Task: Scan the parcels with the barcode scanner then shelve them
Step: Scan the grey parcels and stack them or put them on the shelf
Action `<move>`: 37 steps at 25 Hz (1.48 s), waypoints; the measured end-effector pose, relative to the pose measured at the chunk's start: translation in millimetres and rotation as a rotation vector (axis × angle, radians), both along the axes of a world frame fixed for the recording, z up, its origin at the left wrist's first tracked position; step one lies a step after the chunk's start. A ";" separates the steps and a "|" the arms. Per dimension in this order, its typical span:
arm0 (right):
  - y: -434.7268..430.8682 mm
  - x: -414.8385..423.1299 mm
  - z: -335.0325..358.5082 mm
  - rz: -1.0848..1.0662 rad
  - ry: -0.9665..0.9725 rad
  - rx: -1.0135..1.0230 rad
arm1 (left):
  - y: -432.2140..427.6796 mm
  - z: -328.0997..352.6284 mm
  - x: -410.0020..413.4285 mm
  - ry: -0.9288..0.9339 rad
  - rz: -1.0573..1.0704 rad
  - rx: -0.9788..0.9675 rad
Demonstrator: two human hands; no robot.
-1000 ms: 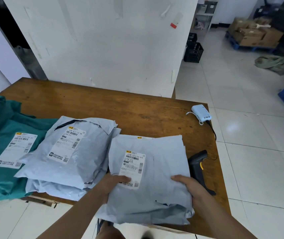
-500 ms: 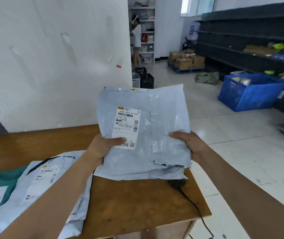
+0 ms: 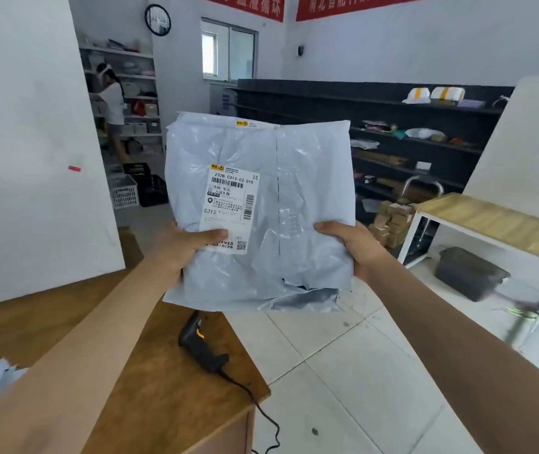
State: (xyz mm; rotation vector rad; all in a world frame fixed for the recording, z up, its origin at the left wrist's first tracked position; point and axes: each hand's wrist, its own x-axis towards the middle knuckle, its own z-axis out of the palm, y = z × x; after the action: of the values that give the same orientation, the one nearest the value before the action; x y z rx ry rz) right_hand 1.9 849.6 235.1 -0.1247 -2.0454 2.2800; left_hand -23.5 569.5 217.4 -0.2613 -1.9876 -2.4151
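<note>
Head view: you hold a grey poly parcel [image 3: 297,178] upright in front of you, clear of the wooden counter [image 3: 163,398], label side facing you. Your left hand [image 3: 181,249] grips its lower left side, thumb pressed across the bottom of the white label [image 3: 232,204]. Your right hand [image 3: 355,249] grips the lower right edge, thumb on the front. Barcode scanner [image 3: 200,342] lies on the counter below the parcel, cable trailing off the edge. Dark shelves [image 3: 392,149] beyond, partly stocked.
</note>
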 end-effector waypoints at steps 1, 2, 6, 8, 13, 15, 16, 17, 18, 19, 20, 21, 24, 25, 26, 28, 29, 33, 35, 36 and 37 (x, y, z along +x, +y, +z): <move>25.0 3.8 1.9 -0.024 0.012 -0.005 | 24.0 1.9 -5.8 0.001 -0.026 0.001; 47.1 5.5 2.8 -0.041 0.021 -0.007 | 46.1 3.1 -11.2 0.007 -0.056 0.001; 146.8 -8.6 4.8 -0.087 0.064 -0.003 | 149.6 3.9 -40.7 0.041 -0.080 0.009; 193.9 -28.5 11.0 -0.083 0.082 0.008 | 199.5 7.3 -58.4 0.039 -0.030 0.036; 279.2 -92.7 31.0 -0.012 0.126 -0.020 | 282.4 28.5 -105.1 0.048 0.042 0.037; 295.5 -127.8 35.3 0.044 0.126 -0.035 | 299.0 37.1 -125.2 0.067 0.093 0.036; 299.3 -147.5 34.7 0.071 0.124 -0.046 | 304.2 40.9 -135.9 0.072 0.114 0.029; 301.0 -167.8 33.4 0.100 0.124 -0.060 | 306.2 42.6 -149.2 0.073 0.139 0.021; 300.4 -189.7 31.9 0.123 0.116 -0.072 | 305.9 42.9 -164.4 0.072 0.165 0.017; 298.3 -210.2 30.9 0.141 0.106 -0.081 | 303.9 42.7 -178.1 0.070 0.190 0.020; 295.4 -230.0 29.5 0.155 0.098 -0.086 | 300.8 40.1 -193.2 0.077 0.211 0.020; 292.4 -254.8 26.3 0.176 0.097 -0.092 | 296.4 35.1 -214.4 0.091 0.238 0.017; 274.1 -338.8 14.9 0.238 0.108 -0.086 | 277.9 27.6 -287.6 0.123 0.297 -0.001; 266.6 -371.8 16.9 0.265 0.104 -0.101 | 270.2 30.7 -315.8 0.129 0.313 -0.013; 258.7 -404.2 22.3 0.285 0.098 -0.104 | 261.7 34.9 -343.7 0.127 0.331 -0.027; 242.5 -458.6 32.7 0.307 0.099 -0.087 | 249.0 47.7 -385.3 0.127 0.357 -0.064; 232.5 -487.4 38.1 0.328 0.097 -0.091 | 240.3 54.1 -408.8 0.120 0.378 -0.083; 193.5 -601.0 54.9 0.433 0.138 -0.098 | 205.3 70.2 -495.5 0.121 0.493 -0.111; 172.2 -659.8 56.6 0.524 0.166 -0.106 | 188.9 67.5 -535.3 0.141 0.560 -0.122; 160.4 -687.6 56.5 0.566 0.179 -0.111 | 180.3 66.6 -552.2 0.143 0.595 -0.118; 148.4 -714.7 56.0 0.606 0.188 -0.121 | 172.8 66.1 -568.0 0.144 0.625 -0.121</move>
State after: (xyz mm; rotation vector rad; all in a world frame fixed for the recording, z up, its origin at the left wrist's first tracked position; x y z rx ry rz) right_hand -712.8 997.9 291.1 0.7735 -2.0422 2.5986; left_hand -591.5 742.3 283.5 0.1642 -1.8012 -1.8387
